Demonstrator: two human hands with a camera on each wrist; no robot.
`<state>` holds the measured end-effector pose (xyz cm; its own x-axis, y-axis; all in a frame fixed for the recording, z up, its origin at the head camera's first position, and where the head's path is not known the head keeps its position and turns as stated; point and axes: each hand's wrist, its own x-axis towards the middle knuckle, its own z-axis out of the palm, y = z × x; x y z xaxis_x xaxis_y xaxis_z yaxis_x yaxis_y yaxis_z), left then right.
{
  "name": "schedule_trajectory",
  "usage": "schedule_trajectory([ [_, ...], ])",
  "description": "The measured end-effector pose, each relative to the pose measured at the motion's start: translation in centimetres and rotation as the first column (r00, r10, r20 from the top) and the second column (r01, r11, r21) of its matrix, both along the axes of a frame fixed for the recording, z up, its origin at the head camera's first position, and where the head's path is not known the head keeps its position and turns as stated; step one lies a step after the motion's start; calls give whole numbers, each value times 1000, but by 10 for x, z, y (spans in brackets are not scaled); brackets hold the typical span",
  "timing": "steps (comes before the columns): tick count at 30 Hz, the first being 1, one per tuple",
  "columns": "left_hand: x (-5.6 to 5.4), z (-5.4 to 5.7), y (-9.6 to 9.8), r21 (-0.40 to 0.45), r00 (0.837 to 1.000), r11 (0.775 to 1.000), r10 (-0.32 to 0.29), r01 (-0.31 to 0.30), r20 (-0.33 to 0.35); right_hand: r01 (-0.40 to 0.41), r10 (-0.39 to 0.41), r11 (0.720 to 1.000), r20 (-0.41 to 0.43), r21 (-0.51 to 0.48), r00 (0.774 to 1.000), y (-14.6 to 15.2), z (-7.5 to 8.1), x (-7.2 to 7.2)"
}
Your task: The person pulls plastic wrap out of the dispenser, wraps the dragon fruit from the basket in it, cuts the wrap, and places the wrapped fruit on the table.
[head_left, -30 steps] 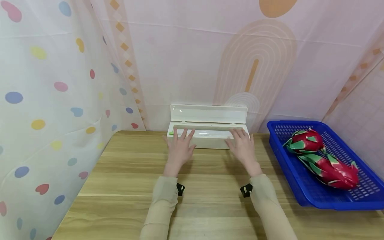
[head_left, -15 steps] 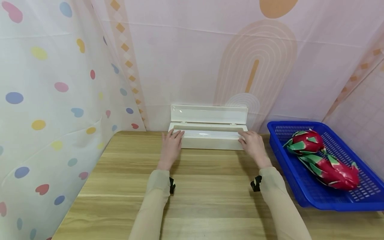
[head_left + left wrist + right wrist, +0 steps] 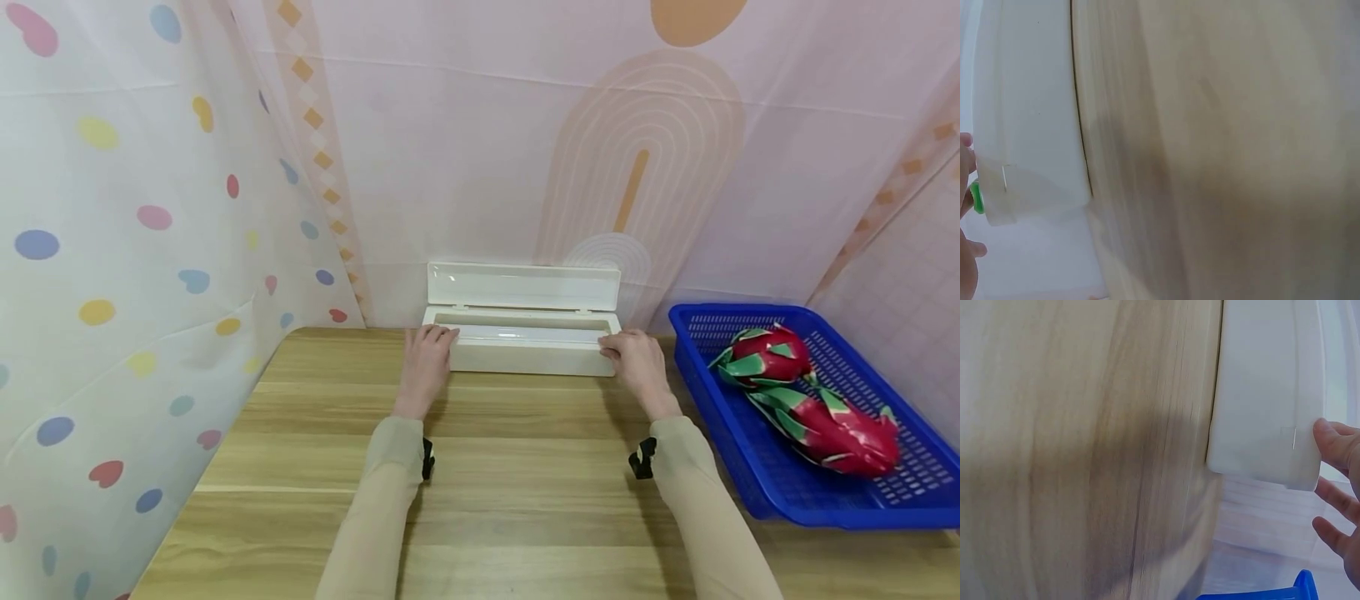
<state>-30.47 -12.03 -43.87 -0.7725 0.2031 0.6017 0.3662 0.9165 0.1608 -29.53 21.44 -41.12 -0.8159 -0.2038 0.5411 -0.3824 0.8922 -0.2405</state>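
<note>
A long white cling film dispenser [image 3: 532,360] stands at the back of the table, its hinged lid [image 3: 522,287] tipped up against the curtain. Inside lies a glossy band of cling film [image 3: 517,335]. My left hand [image 3: 426,367] is at the left end of the front rim, fingertips bent down to it. At the right end, thumb and forefinger of my right hand [image 3: 637,364] come together at the rim, seeming to pinch the film's edge; the other fingers spread. The clear film at both fingertips is hard to make out. A green slider [image 3: 977,197] shows by the left fingers.
A blue plastic basket [image 3: 720,433] stands on the right of the wooden table [image 3: 525,500], holding red and green dragon fruit [image 3: 840,429]. Patterned curtains [image 3: 465,150] hang directly behind the dispenser and along the left side.
Both hands have moved apart from over the dispenser's middle to its two ends. Their spread fingers have drawn together at the front rim. The dispenser and basket stay put.
</note>
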Motion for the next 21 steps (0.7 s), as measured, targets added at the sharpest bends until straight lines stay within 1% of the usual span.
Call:
schedule_trajectory([
  [3, -2, 2, -1, -25, 1000, 1000, -4, 3, -25, 21, -20, 1000, 38, -15, 999, -1, 2, 0],
  [7, -4, 5, -2, -43, 1000, 999, -8, 7, -15, 39, -37, 999, 69, -38, 997, -1, 5, -1],
  [10, -6, 6, -1, -46, 1000, 999, -6, 5, -8, 51, -48, 998, 73, -40, 996, 0, 6, -4],
  [13, -7, 5, 0, -45, 1000, 999, -5, 4, -18, 56, -55, 998, 47, -21, 997, 0, 5, -7],
  [17, -6, 3, 1, -20, 999, 1000, -7, 6, -42, 35, -35, 999, -33, 0, 999, -1, 1, -10],
  [21, -5, 0, 3, 2, 999, 1000, 4, -4, -53, 10, -10, 1000, -101, 0, 995, -4, -4, -11],
])
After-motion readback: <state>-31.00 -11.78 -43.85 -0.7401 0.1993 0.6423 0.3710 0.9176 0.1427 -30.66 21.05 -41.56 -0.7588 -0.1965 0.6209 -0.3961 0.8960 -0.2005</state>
